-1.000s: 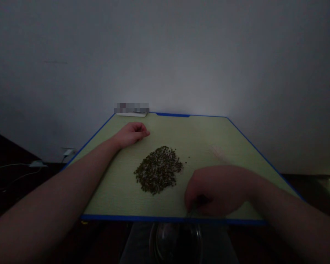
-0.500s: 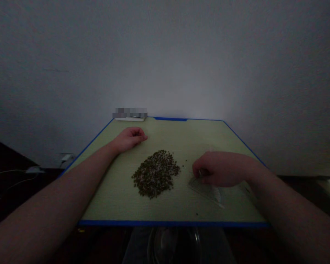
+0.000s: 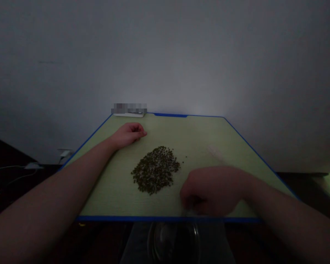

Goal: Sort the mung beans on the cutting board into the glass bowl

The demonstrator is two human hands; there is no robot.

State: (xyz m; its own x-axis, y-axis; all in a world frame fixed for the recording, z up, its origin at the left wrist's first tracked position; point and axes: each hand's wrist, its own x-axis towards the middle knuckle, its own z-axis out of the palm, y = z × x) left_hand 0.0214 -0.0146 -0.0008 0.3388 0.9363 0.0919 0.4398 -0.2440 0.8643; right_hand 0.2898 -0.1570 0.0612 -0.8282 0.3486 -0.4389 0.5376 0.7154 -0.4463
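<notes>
On the light tabletop lies a spread pile of small green beans (image 3: 151, 172) mixed with pale grains. My left hand (image 3: 129, 134) rests beyond the pile to the left, fingers curled and thumb against them, with nothing visible inside. My right hand (image 3: 209, 190) is closed at the front edge of the table, right of the pile, and somewhat blurred. From under its fingers a thin strip of a clear plastic set square (image 3: 191, 212) shows; the rest is hidden by the hand. Below the front edge, a shiny round bowl (image 3: 173, 242) sits between the legs.
The table (image 3: 104, 198) has a blue rim and stands against a grey wall. At its back left corner lies a white flat object (image 3: 129, 114), partly pixelated. A faint pale patch (image 3: 214, 150) lies at the right. Cables (image 3: 33, 166) run at the far left.
My right hand has drawn the set square toward me to the front edge, above the bowl's right side. My left hand and the bean pile have stayed in place; the view has tilted slightly.
</notes>
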